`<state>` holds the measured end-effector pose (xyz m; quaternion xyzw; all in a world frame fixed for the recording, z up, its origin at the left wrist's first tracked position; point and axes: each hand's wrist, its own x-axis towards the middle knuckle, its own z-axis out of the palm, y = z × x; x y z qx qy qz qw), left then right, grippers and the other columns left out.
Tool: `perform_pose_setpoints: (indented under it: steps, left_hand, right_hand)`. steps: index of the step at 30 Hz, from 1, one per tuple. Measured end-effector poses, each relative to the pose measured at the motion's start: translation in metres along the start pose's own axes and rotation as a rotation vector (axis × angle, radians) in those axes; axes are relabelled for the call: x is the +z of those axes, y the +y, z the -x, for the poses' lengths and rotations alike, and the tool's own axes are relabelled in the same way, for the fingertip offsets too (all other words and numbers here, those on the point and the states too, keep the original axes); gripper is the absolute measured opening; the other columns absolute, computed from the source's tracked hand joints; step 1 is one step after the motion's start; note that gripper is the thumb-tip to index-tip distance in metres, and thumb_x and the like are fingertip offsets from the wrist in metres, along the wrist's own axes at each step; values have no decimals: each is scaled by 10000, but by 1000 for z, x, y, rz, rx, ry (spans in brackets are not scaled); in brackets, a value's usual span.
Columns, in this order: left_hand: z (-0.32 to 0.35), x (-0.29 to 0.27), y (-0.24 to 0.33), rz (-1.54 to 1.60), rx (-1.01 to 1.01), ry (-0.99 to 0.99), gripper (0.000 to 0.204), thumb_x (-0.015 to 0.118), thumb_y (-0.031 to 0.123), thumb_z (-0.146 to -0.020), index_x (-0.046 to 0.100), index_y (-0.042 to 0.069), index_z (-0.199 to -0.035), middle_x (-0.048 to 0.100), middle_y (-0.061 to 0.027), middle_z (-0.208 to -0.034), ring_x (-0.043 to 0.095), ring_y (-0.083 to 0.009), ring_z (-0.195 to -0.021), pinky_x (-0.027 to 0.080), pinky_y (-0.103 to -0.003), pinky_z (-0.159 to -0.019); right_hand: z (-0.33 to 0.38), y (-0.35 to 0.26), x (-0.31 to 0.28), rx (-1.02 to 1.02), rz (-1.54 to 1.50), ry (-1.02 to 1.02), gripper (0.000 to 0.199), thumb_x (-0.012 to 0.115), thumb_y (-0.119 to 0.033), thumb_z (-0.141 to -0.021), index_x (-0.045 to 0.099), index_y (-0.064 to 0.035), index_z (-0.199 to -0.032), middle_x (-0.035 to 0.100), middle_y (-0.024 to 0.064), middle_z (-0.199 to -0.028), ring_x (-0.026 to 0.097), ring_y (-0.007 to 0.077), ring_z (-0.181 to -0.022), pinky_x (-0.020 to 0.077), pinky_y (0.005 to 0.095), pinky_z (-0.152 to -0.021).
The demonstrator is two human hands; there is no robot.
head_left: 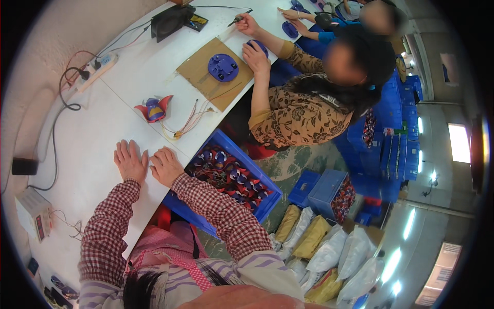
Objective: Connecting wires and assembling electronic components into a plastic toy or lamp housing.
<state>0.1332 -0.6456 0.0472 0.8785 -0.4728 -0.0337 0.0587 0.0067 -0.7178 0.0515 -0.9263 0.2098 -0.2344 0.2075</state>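
My left hand (130, 160) lies flat on the white table (72, 149), fingers stretched forward and nothing in it. Close beside it, my right hand (165, 167) also rests palm down near the table's edge, fingers slightly bent and apart. Beyond both hands stands a small purple toy figure (154, 109) with red wing-like sides and a yellow emblem. Thin coloured wires (186, 123) trail from beside it across the table to the right. Below my right forearm is a blue bin (271, 198) filled with many similar red and purple toy parts.
A co-worker (303, 103) at right holds a pen-like tool (234, 21) near cardboard (198, 72) bearing a purple round base (223, 68). A power strip (98, 71) lies along the wall; a white boxed device (35, 213) stands left. Sacks (329, 250) and blue crates (325, 190) fill the floor.
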Motion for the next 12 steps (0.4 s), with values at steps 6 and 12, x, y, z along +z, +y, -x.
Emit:
perform_pose_setpoints:
  steps: [6,12]
  left_hand:
    - [4,13,-1,62,6,70,541,495,359,-877,390,35,-1297,313,-202,-1379,264,-362,-1304,193,-458,-1069]
    - [46,111,-39,490,17,116,699,654,420,-747,403,79,-1302,326,-155,-1385,301,-341,-1286,203,-432,-1066]
  right_hand:
    - [4,-4,0,8,52,-4,311,594,-175,-729,523,-6,-980,473,139,-1022,436,301,-1016,285,449,-1038]
    - [12,3,25,20,13,-42,411,627,-250,-696,516,-32,-1026,452,125,-1044,414,305,-1033,287,460,-1025]
